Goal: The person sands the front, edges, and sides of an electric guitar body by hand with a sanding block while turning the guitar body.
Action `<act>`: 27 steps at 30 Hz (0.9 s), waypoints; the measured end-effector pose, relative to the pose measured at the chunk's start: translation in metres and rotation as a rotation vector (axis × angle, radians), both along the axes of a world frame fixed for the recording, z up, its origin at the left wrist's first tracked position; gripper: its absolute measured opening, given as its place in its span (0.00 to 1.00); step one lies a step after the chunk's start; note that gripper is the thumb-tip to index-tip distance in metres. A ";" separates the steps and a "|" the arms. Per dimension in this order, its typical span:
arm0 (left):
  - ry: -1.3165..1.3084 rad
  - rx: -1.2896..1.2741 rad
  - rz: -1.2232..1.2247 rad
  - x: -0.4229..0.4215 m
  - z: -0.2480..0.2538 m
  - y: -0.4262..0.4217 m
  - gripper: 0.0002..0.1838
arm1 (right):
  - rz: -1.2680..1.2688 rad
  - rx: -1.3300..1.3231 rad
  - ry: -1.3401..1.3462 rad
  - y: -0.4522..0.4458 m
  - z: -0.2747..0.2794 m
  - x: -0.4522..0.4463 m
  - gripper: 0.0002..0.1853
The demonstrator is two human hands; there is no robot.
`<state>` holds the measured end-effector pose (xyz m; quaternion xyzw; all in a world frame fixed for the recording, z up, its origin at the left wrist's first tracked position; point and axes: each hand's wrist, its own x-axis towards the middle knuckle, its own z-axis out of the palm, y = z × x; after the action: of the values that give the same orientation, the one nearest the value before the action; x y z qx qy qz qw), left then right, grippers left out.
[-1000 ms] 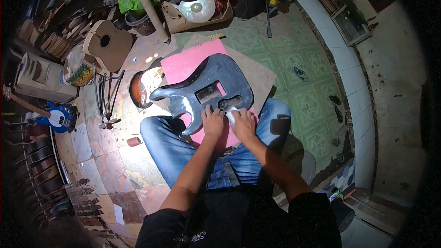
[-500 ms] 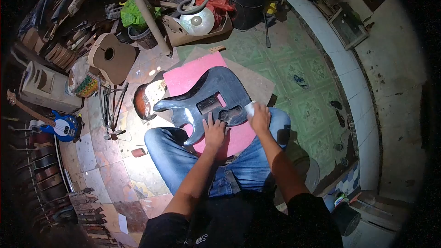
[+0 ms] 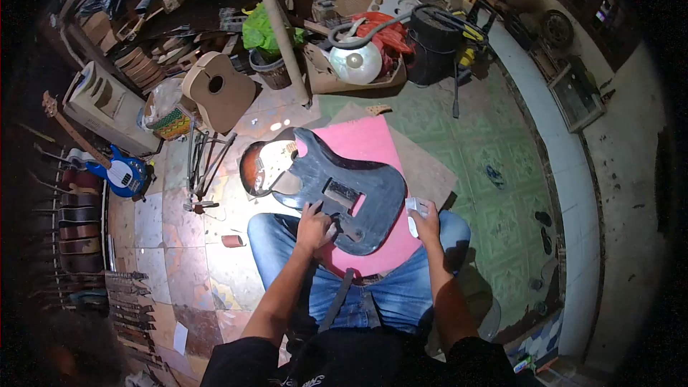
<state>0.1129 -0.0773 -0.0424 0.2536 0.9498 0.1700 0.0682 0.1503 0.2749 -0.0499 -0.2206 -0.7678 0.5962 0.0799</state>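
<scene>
A dark guitar body with routed cavities lies over a pink sheet at my lap. My left hand rests on its lower left edge, fingers apart and touching the body. To the right of the body, my right hand holds a whitish folded piece, apart from the guitar. A sunburst guitar body with a white pickguard lies on the floor, partly beneath the dark one's upper left side.
Beyond are an acoustic guitar body, metal clamps, a box with a round lamp-like disc and a black bucket. A blue bass stands left. A sanding-paper-like roll lies on the tiles.
The dark guitar body has turned clockwise on the pink sheet. My right hand has left its edge with the whitish piece. The camera view has shifted, moving the surroundings rightward and down.
</scene>
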 end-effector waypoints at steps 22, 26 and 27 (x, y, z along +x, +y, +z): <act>-0.154 0.190 0.566 -0.049 0.003 0.022 0.42 | 0.210 -0.312 -0.175 -0.004 -0.007 -0.065 0.20; -0.169 0.005 0.424 -0.096 0.000 0.029 0.38 | 0.346 -0.241 -0.317 -0.025 -0.018 0.014 0.21; -0.144 -0.076 0.377 -0.105 0.005 0.036 0.39 | 0.323 -0.311 -0.364 -0.039 -0.015 0.031 0.24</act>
<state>0.0084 -0.0417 -0.0376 0.0556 0.9789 0.1614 0.1125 0.1817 0.2362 -0.0654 -0.2083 -0.6942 0.6623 -0.1897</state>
